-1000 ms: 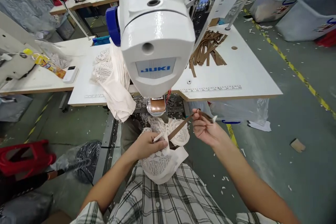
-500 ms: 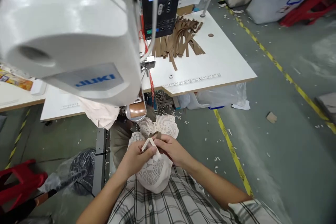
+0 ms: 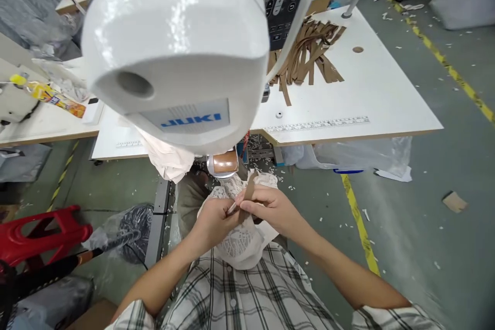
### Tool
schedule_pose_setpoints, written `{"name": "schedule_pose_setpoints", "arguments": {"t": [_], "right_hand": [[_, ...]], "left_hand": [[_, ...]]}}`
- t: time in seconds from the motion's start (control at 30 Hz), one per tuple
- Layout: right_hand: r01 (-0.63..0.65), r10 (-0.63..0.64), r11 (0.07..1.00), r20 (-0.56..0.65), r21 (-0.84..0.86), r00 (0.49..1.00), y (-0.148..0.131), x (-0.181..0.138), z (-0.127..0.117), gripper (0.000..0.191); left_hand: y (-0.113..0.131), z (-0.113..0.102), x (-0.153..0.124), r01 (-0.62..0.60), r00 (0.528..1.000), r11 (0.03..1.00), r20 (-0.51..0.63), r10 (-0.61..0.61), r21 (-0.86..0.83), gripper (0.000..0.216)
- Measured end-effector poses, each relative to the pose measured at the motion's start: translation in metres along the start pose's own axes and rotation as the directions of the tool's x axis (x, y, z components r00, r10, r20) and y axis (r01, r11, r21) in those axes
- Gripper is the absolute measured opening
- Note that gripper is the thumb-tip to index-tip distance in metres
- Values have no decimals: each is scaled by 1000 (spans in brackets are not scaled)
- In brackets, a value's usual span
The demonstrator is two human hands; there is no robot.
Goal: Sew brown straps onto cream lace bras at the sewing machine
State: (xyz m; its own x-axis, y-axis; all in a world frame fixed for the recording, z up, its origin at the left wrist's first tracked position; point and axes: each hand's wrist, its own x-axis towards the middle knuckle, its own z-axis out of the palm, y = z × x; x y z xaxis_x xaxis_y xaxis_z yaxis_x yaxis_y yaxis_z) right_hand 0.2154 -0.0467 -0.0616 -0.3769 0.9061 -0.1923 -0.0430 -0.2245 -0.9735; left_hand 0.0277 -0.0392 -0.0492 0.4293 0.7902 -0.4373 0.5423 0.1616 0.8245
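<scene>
Brown strap (image 3: 248,193) pinched between both hands, over lace (image 3: 240,240).

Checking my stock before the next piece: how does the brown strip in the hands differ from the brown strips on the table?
The held strip is single; the table strips are a heap. The held strip stands tilted, pinched by the right hand above the lace piece that the left hand grips; the table strips lie flat, crossing, untouched. Both are narrow and brown.
</scene>
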Motion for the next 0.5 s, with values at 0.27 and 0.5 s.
{"name": "schedule_pose_setpoints", "arguments": {"t": [0.27,0.5], "right_hand": [[-34,94,956,-195,290,976,8,14,8,34],[-58,99,970,-166,238,981,-30,43,-23,38]], "left_hand": [[-8,13,-9,-273,912,962,-325,251,-23,36],[-1,-10,-6,-502,688,729,-297,663,465,32]]}}
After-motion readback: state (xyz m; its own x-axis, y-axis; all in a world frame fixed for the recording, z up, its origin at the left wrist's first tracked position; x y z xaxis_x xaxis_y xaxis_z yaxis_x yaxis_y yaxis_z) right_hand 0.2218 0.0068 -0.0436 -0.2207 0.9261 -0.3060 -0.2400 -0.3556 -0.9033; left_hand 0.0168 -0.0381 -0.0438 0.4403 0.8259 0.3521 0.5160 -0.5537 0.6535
